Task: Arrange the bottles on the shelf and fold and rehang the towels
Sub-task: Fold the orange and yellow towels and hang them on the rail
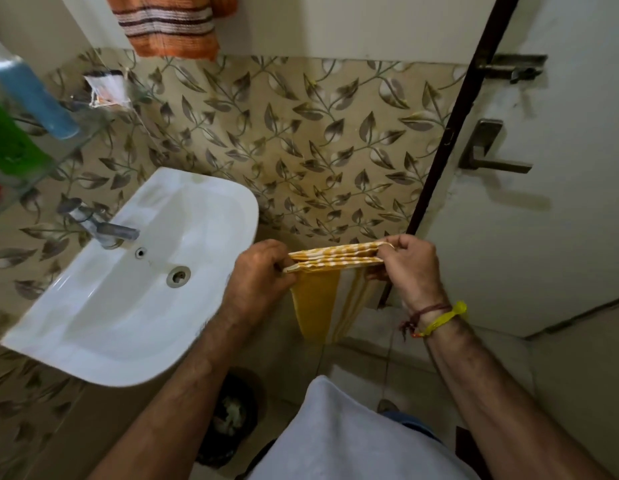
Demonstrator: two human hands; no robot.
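Holding a yellow-and-white striped towel [336, 259] stretched level between both hands. Left hand [256, 271] pinching the left end of the folded top edge, fingers curled round it; right hand [410, 263] pinching the right end likewise. Below the grip, remaining cloth hanging in loose folds. Left of the grip, a white washbasin [93, 327] with tap [107, 228]. Well above the grip, an orange striped towel [169, 26] hanging on the wall. Far left, blurred: probably a blue bottle [34, 95] and green bottle [10, 143] on a glass shelf [79, 140].
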